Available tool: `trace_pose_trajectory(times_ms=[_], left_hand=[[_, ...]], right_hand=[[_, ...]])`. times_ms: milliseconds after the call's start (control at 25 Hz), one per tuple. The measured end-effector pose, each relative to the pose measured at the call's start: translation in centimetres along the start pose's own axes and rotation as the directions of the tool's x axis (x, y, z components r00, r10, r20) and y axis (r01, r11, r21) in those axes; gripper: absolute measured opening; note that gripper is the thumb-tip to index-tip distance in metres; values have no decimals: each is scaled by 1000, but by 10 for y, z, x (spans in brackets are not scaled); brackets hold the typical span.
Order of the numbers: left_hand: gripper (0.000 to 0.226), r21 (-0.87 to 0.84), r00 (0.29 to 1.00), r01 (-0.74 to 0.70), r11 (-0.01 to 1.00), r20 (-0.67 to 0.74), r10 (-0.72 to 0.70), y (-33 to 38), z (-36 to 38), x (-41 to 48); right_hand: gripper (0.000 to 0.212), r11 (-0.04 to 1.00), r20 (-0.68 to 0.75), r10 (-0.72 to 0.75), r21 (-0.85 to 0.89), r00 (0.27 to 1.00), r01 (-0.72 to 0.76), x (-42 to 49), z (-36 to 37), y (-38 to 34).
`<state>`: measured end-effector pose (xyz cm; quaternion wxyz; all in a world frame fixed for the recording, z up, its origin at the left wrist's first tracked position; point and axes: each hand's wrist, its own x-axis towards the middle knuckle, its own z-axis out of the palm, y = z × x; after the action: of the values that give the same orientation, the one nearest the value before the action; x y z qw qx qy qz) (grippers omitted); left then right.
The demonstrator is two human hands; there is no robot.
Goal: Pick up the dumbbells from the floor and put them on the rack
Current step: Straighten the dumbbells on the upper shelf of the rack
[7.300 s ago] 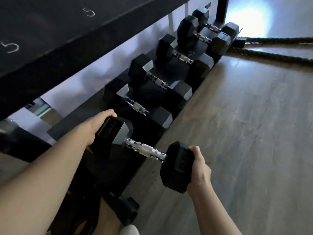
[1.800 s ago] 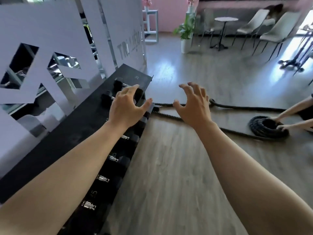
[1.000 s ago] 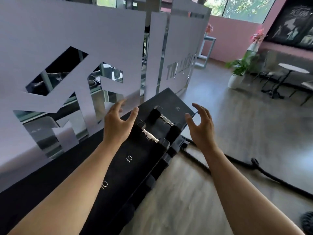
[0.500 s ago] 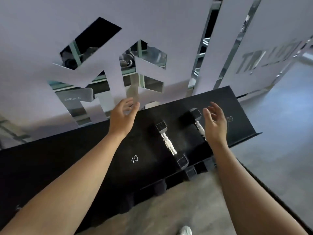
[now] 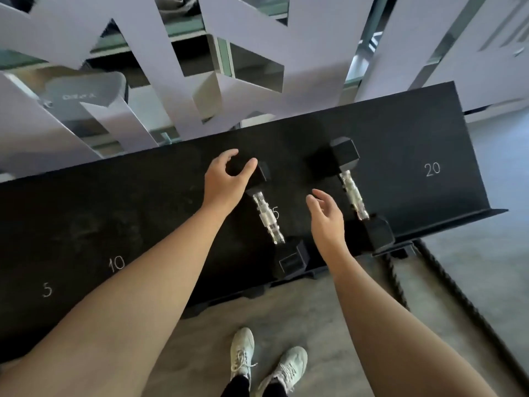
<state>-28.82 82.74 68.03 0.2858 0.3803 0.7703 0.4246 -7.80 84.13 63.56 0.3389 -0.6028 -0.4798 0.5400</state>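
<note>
Dumbbells, two black hex-headed ones with knurled chrome handles, lie side by side on the black sloped top shelf of the rack: the nearer dumbbell by the chalked 15, the other dumbbell toward the 20. The left hand curls loosely over the nearer one's far head, not clamped; the right hand hangs open and empty between the handles. A nudge could roll a weight off the front lip toward the pale sneakers below.
</note>
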Motion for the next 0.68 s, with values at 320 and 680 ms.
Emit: trace_pose_trajectory(times_ms=[320,680], left_hand=[[49,124,1000,7,992,-11,-6,-39,49,47],[39,166,997,-63,984,-37,70,-38,56,56]], right_hand=[[14,970,-2,228,-80,974,-227,19,26,86],[13,902,-29,426,-65,904,-427,11,32,96]])
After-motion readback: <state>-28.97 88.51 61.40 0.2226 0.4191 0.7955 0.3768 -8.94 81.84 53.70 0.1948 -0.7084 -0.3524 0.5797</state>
